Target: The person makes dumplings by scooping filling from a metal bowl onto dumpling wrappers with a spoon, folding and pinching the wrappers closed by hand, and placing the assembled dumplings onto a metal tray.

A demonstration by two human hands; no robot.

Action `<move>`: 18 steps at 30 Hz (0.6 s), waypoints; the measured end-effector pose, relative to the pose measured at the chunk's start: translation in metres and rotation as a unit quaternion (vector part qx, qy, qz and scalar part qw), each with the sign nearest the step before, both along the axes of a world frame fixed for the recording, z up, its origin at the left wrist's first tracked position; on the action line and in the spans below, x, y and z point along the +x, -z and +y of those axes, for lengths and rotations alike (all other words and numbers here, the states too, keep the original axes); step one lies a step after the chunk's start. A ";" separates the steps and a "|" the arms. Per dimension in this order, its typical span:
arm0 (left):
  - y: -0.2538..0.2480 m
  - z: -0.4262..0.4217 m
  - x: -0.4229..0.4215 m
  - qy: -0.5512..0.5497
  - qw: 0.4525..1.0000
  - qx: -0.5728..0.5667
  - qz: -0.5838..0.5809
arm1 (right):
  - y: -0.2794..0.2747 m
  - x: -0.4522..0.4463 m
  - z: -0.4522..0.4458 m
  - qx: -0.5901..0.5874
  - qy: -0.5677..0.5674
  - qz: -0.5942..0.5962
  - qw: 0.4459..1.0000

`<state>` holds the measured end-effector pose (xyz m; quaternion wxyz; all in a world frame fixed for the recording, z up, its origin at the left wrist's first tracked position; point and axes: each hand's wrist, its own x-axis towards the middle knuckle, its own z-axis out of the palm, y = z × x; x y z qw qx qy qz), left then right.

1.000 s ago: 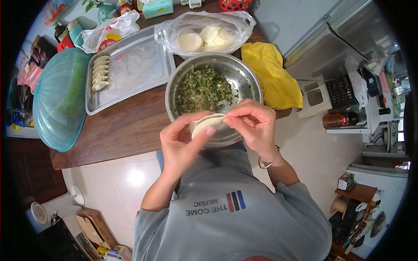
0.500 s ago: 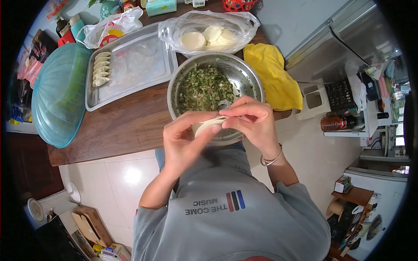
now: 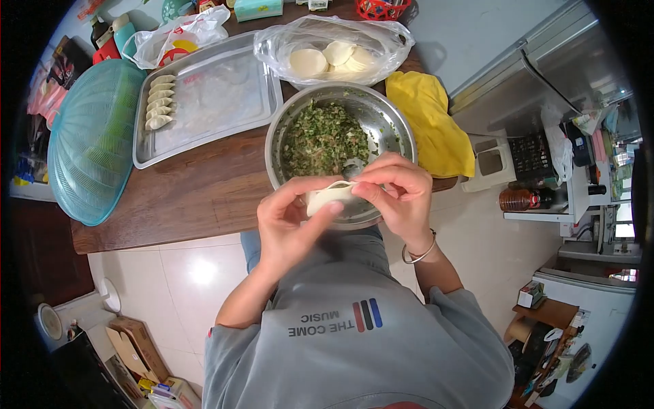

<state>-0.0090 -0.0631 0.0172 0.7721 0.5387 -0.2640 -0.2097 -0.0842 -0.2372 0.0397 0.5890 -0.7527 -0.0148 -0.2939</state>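
Observation:
Both hands hold one folded dumpling (image 3: 330, 198) above the near rim of a steel bowl (image 3: 273, 146). My left hand (image 3: 285, 217) is closed round its left part, thumb along the near side. At the right end, my right hand (image 3: 395, 196) pinches the edge between thumb and fingers. A gap shows along the dumpling's top edge. Chopped green filling (image 3: 323, 140) lies in the bowl, with a spoon partly hidden behind my right hand. Several finished dumplings (image 3: 160, 102) stand in a column at the left of a metal tray (image 3: 218, 102).
Round wrappers (image 3: 340, 57) lie in a clear plastic bag (image 3: 286, 41) behind the bowl. A yellow cloth (image 3: 429, 123) hangs over the table's right edge. A teal mesh cover (image 3: 88, 143) leans at the left of the wooden table (image 3: 184, 198). A fridge (image 3: 545, 61) stands at right.
The dumpling has turned a little, so its near face and the gap on top show more. My right fingers have shifted to its right end. The view has moved slightly.

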 end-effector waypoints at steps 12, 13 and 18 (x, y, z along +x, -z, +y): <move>0.002 -0.005 0.002 -0.023 0.995 0.035 -0.096 | 0.000 0.004 -0.011 -0.061 -0.071 0.025 0.995; 0.002 -0.005 0.002 -0.021 0.993 0.059 -0.097 | -0.001 0.005 -0.011 -0.076 -0.055 0.016 0.995; -0.002 -0.007 0.000 -0.020 0.994 0.051 -0.090 | -0.002 0.006 -0.006 -0.094 -0.026 -0.029 0.995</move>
